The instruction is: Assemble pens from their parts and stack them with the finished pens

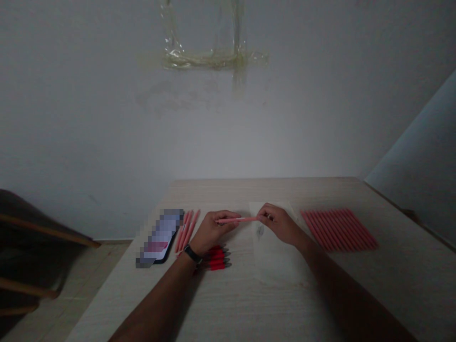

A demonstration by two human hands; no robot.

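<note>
A thin pink pen (237,220) is held level above the wooden table (356,289) between both hands. My left hand (212,231), with a dark watch on its wrist, is closed round the pen's left end. My right hand (280,223) pinches the right end. Below the hands lies a pale sheet of paper (274,256) with a small dark scribble. Several red pen parts with dark tips (218,259) lie beside my left wrist. A few pink pens (187,229) lie to the left of my left hand.
A row of several pink pens (338,229) lies side by side at the right. A phone (161,237) rests at the table's left. A wall with yellowed tape (213,57) stands behind. Dark furniture (28,237) is off the left edge.
</note>
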